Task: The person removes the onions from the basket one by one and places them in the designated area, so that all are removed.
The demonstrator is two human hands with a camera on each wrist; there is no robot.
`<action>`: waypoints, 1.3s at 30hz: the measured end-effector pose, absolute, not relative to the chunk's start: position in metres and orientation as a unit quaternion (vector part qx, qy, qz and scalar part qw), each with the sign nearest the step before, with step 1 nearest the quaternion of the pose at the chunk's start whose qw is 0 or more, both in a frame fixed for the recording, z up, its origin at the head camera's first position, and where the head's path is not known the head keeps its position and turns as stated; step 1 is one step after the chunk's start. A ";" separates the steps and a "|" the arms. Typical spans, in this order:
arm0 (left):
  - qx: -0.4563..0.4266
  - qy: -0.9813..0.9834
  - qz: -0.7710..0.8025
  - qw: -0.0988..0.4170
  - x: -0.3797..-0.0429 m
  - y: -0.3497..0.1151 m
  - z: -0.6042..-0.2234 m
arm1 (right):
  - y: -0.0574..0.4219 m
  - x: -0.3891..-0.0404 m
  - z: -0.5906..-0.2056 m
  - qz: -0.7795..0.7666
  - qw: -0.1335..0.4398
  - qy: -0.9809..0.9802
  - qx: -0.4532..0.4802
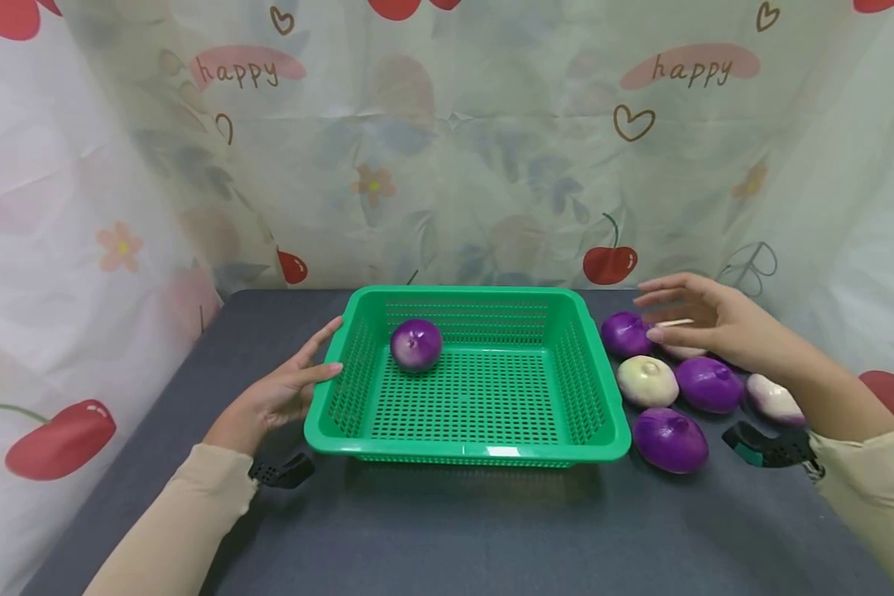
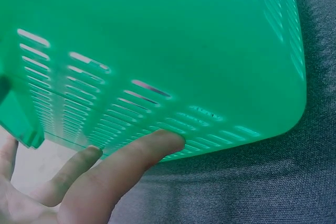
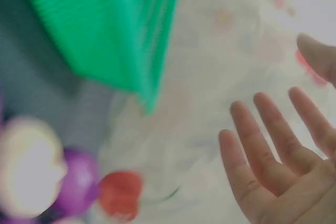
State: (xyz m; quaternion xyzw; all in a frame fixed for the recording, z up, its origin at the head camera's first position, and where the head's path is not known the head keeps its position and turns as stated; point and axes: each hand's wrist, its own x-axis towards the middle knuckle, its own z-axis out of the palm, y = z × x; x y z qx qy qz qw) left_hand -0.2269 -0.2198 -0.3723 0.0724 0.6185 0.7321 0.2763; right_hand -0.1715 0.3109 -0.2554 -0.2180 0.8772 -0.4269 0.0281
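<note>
A green plastic basket with slotted walls stands mid-table, and one purple onion lies in its back left part. At the basket's left side is my left hand, fingers extended along it and fingertips right at the rim. The left wrist view shows those fingers against the slotted outer wall. My right hand hovers over the onions right of the basket, fingers spread and palm bare in the right wrist view. Below it lie a purple onion, a white onion and another purple onion; one pale onion is partly hidden behind the hand.
Nearer the front lies a purple onion close to the basket's right side. A white and purple onion sits by the right wrist. The dark grey table is backed by a printed curtain that also hangs on both sides.
</note>
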 end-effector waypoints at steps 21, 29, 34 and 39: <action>0.076 0.620 0.731 0.274 -0.225 -0.217 -0.369 | 0.135 -0.250 -0.254 -0.478 0.101 0.824 -0.286; 0.079 0.617 0.733 0.276 -0.226 -0.219 -0.370 | 0.091 -0.269 -0.291 -0.468 0.141 0.836 -0.250; 0.083 0.618 0.732 0.275 -0.227 -0.220 -0.371 | 0.074 -0.278 -0.309 -0.454 0.153 0.845 -0.238; 0.086 0.621 0.729 0.275 -0.228 -0.220 -0.373 | 0.064 -0.284 -0.322 -0.404 0.169 0.859 -0.266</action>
